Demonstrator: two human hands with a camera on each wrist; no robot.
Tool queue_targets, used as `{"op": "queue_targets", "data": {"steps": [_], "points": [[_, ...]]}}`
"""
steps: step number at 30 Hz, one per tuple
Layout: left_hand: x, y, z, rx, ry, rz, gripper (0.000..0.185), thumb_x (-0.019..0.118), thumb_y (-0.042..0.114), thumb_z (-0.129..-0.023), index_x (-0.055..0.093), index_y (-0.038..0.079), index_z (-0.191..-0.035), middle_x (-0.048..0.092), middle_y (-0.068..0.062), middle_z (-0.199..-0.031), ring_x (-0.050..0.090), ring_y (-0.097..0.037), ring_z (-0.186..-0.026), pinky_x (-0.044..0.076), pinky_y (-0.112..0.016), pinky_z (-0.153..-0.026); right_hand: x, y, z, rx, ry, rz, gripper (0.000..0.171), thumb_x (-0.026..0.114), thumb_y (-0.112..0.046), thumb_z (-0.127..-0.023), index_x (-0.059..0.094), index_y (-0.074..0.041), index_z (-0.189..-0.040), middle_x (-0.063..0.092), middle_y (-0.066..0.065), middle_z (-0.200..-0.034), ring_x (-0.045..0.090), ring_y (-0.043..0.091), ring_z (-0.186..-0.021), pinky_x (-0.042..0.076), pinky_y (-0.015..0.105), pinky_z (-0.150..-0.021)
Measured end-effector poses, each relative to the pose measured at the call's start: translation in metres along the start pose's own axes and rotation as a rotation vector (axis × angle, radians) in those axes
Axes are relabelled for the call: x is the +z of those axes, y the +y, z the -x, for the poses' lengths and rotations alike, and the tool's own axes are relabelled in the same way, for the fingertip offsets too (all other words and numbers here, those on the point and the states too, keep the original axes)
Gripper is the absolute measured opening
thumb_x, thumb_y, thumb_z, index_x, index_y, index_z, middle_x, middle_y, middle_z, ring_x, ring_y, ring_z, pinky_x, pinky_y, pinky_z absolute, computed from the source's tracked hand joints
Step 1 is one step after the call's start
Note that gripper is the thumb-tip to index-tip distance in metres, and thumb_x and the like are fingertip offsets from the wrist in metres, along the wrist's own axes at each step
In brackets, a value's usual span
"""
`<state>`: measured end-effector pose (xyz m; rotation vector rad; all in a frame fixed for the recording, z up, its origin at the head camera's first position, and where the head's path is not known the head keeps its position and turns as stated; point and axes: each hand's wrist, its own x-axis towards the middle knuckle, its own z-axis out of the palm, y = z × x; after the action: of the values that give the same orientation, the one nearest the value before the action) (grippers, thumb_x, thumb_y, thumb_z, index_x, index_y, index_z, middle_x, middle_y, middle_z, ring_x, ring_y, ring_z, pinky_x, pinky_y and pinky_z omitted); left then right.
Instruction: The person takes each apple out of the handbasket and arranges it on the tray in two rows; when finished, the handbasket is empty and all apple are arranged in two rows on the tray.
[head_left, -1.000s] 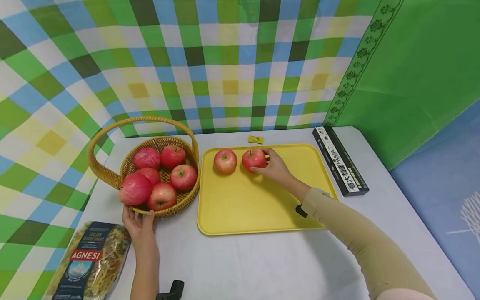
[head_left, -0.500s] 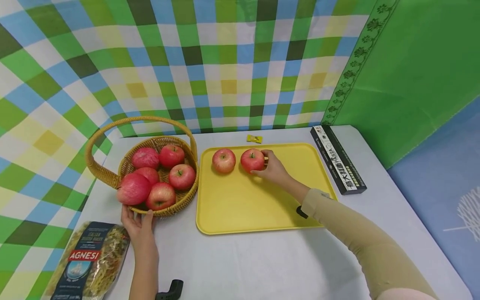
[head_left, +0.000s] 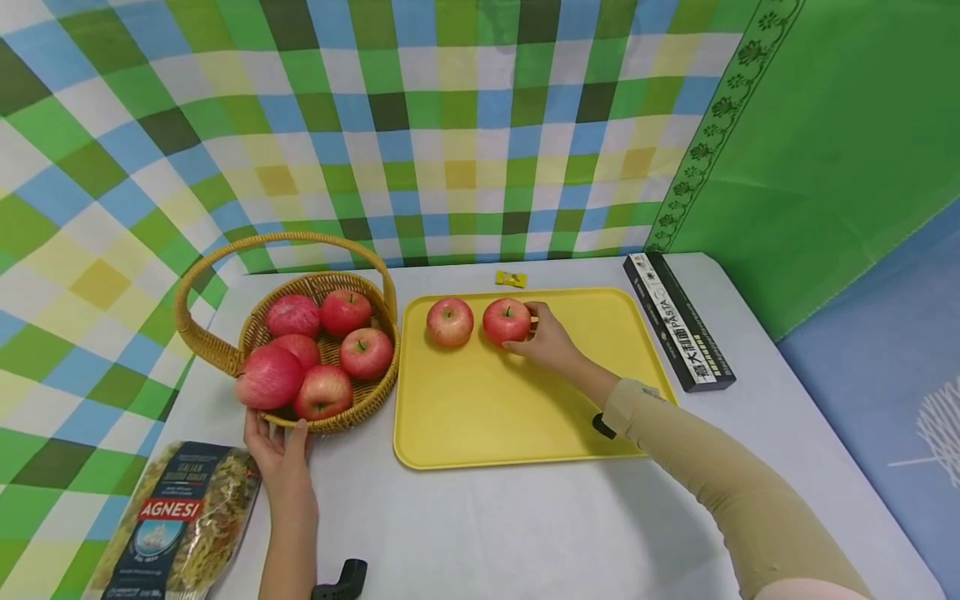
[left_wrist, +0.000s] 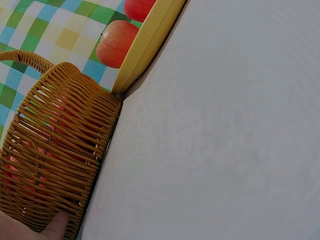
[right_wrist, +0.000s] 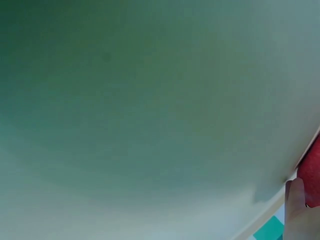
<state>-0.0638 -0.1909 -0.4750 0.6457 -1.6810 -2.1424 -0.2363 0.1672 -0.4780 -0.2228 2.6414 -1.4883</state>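
My right hand (head_left: 551,340) holds a red apple (head_left: 504,323) between thumb and fingers at the back of the yellow tray (head_left: 480,425). A lighter red apple (head_left: 450,322) sits just left of it, apart from it. In the right wrist view, part of the held apple (right_wrist: 311,175) shows at the edge. My left hand (head_left: 281,458) rests against the near side of a wicker basket (head_left: 367,408), fingers and thumb spread along its outside. Several red apples (head_left: 366,354) and a larger pinkish-red round fruit (head_left: 268,377) fill the basket. The left wrist view shows a fingertip (left_wrist: 58,222) touching the wicker wall.
A bag of Agnesi pasta (head_left: 176,521) lies left of my left forearm. A black pasta box (head_left: 678,321) lies right of the tray. A small yellow packet (head_left: 512,278) is behind it. The basket's tall handle (head_left: 300,237) arches up, and a checkered cloth (head_left: 465,150) hangs behind.
Almost nothing moves; the view shifts slightly. Both hands keep their places, one at the basket and one on the apple.
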Motion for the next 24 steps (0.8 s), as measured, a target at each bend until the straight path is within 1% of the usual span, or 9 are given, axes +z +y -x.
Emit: {"op": "queue_targets", "data": {"steps": [3,7,9,11,14,16,19,22,24], "points": [[0.000,0.000,0.000,-0.006,0.000,-0.002,0.074,0.051,0.012,-0.100,0.005,0.034,-0.153,0.000,0.007,-0.160,0.004,-0.017,-0.146,0.027,-0.033,-0.112,0.000,0.001,0.000,0.004,0.001,-0.011,0.082,0.082,-0.013,-0.077,0.031,0.003,-0.139,0.042,0.018,-0.137,0.052,0.034,-0.114,0.048,0.041,-0.096],[0.000,0.001,0.000,-0.011,-0.004,-0.005,0.074,0.052,0.012,-0.100,0.004,0.035,-0.153,0.000,0.007,-0.160,0.004,-0.017,-0.146,0.027,-0.033,-0.112,-0.002,-0.003,0.001,-0.031,0.023,0.029,0.085,0.081,-0.018,-0.078,0.030,0.002,-0.142,0.039,0.018,-0.140,0.046,0.034,-0.121,0.045,0.043,-0.100],[0.000,0.001,0.000,-0.013,-0.007,-0.003,0.075,0.052,0.012,-0.100,0.004,0.035,-0.153,-0.001,0.007,-0.160,0.004,-0.017,-0.146,0.027,-0.033,-0.112,-0.004,-0.008,0.003,-0.071,0.050,0.061,0.086,0.081,-0.020,-0.079,0.029,0.002,-0.143,0.037,0.018,-0.142,0.043,0.034,-0.125,0.042,0.044,-0.103],[0.000,0.001,0.000,-0.015,-0.009,0.002,0.075,0.051,0.013,-0.100,0.004,0.035,-0.153,-0.001,0.007,-0.159,0.003,-0.016,-0.146,0.026,-0.033,-0.112,-0.006,-0.016,0.005,-0.130,0.079,0.077,0.085,0.080,-0.020,-0.079,0.029,0.001,-0.144,0.036,0.018,-0.144,0.040,0.034,-0.128,0.040,0.045,-0.105],[0.000,0.002,0.000,-0.016,-0.012,0.006,0.075,0.051,0.013,-0.100,0.003,0.035,-0.153,-0.001,0.007,-0.159,0.003,-0.016,-0.146,0.026,-0.033,-0.112,-0.006,-0.033,0.011,-0.224,0.093,0.089,0.083,0.079,-0.018,-0.079,0.031,-0.001,-0.145,0.037,0.017,-0.144,0.041,0.033,-0.128,0.041,0.046,-0.103],[0.000,0.002,-0.001,-0.012,-0.014,0.009,0.075,0.052,0.013,-0.100,0.004,0.034,-0.153,0.000,0.007,-0.159,0.003,-0.016,-0.146,0.026,-0.033,-0.113,-0.002,-0.045,0.015,-0.287,0.074,0.104,0.082,0.079,-0.018,-0.079,0.032,-0.003,-0.145,0.039,0.015,-0.142,0.044,0.033,-0.125,0.044,0.046,-0.101],[0.000,0.002,-0.001,-0.006,-0.015,0.011,0.075,0.052,0.012,-0.099,0.004,0.034,-0.153,0.000,0.007,-0.159,0.004,-0.016,-0.146,0.026,-0.033,-0.112,0.010,-0.064,0.023,-0.372,0.024,0.150,0.083,0.080,-0.022,-0.078,0.033,-0.004,-0.144,0.041,0.013,-0.141,0.047,0.033,-0.123,0.046,0.046,-0.099],[0.000,0.002,-0.002,-0.006,-0.015,0.003,0.075,0.052,0.012,-0.099,0.004,0.034,-0.153,0.001,0.007,-0.159,0.005,-0.016,-0.146,0.027,-0.032,-0.112,0.026,-0.082,0.028,-0.455,-0.016,0.168,0.083,0.081,-0.025,-0.077,0.035,-0.004,-0.143,0.044,0.015,-0.139,0.047,0.033,-0.123,0.046,0.044,-0.098],[-0.001,0.001,-0.001,-0.010,-0.016,0.001,0.075,0.052,0.012,-0.099,0.004,0.034,-0.152,0.000,0.007,-0.159,0.004,-0.016,-0.146,0.027,-0.032,-0.112,0.036,-0.092,0.030,-0.489,-0.042,0.151,0.081,0.081,-0.026,-0.077,0.036,-0.004,-0.142,0.045,0.017,-0.137,0.048,0.032,-0.122,0.046,0.044,-0.098]]}}
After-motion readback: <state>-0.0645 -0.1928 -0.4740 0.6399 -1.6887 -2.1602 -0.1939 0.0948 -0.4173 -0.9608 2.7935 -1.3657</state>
